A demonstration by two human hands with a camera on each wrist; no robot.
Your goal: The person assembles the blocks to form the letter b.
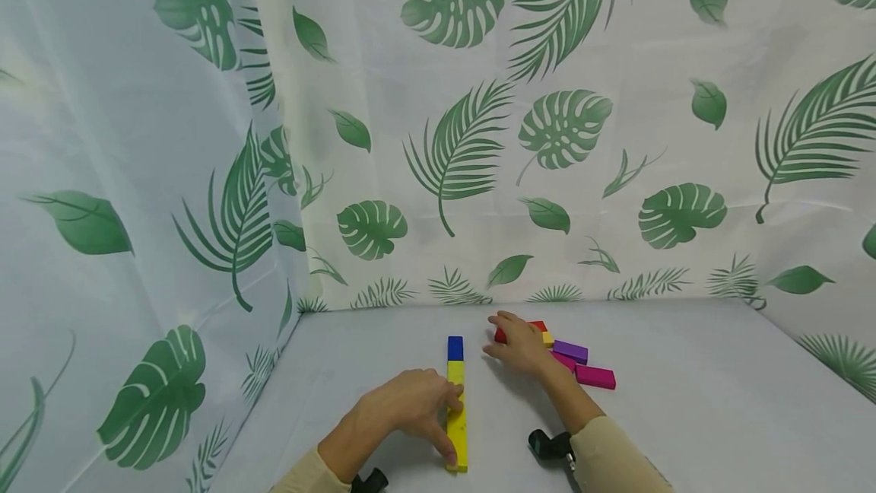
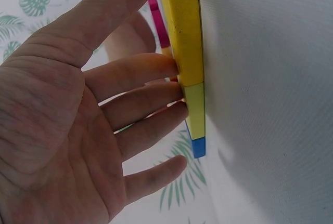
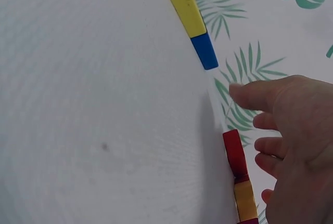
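Note:
A straight row of yellow blocks [image 1: 458, 432] with a blue block [image 1: 455, 348] at its far end lies on the table. My left hand [image 1: 409, 402] rests against the row from the left, thumb tip by its near end. In the left wrist view its fingers [image 2: 148, 130] are spread and fairly straight, tips along the row. My right hand [image 1: 522, 348] hovers beside a small group of blocks, fingers loosely bent with nothing between them. In the right wrist view a red block [image 3: 235, 154] sits just past its fingertips, next to an orange-yellow block [image 3: 244, 200].
Right of my right hand lie a purple block [image 1: 571, 351] and a magenta block [image 1: 595, 376], with another magenta block [image 1: 564, 361] partly hidden by the wrist. The white table [image 1: 684, 417] ends at a leaf-print curtain [image 1: 465, 249] behind and at the left.

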